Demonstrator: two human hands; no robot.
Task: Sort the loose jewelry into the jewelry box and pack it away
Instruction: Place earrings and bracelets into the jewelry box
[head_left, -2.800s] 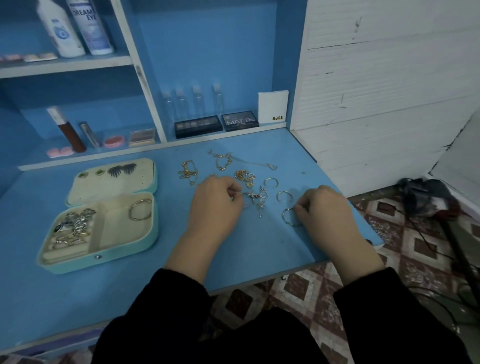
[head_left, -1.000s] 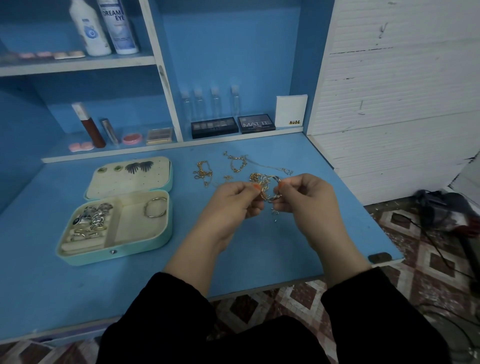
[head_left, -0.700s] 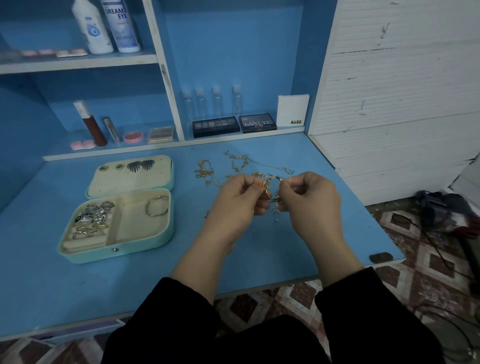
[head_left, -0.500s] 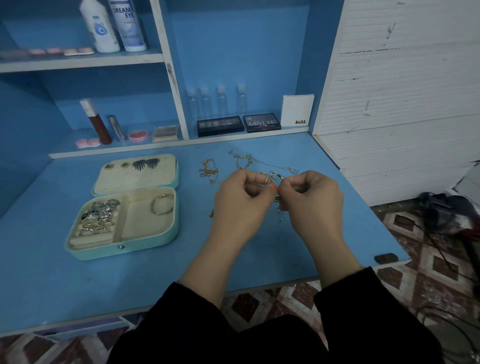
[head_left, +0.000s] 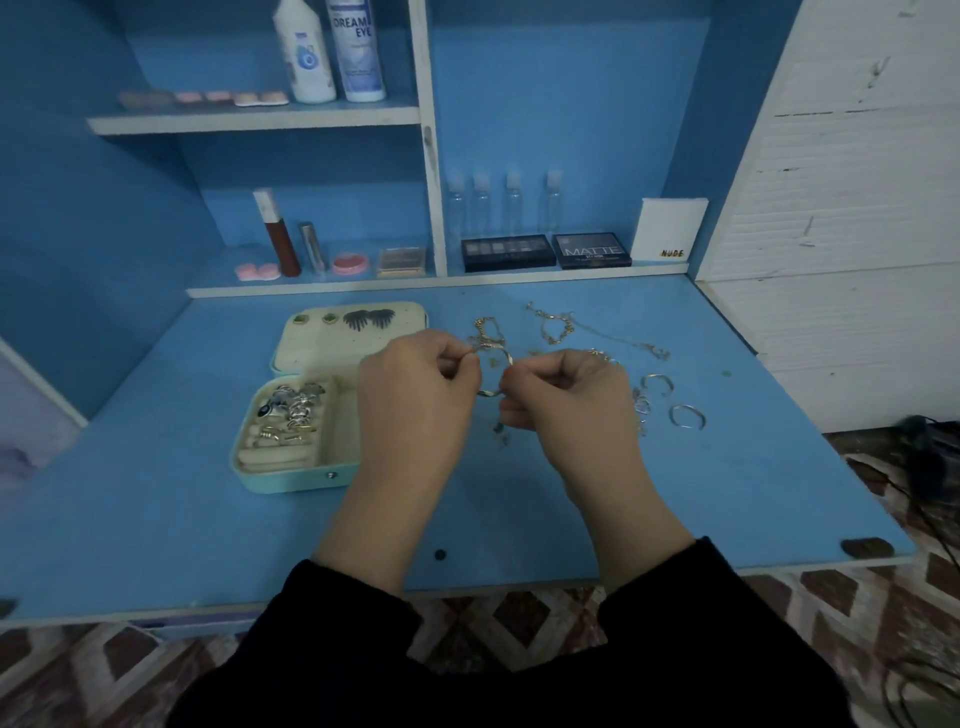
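Head view. Both hands are raised over the blue desk (head_left: 519, 509) with fingers curled. The left hand (head_left: 415, 387) and right hand (head_left: 569, 402) each pinch one side of a thin metal bangle (head_left: 490, 393), held between them above the desktop. The open jewelry box (head_left: 291, 480) lies to the left, with rings (head_left: 291, 408) heaped in its left compartment. The left hand hides part of its right compartment. Loose chains (head_left: 558, 330) and two open hoops (head_left: 674, 415) lie on the desk to the right.

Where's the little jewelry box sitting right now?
In the head view, the open jewelry box lies on the blue table, left of centre, its right edge hidden behind the left hand, which pinches a bangle.
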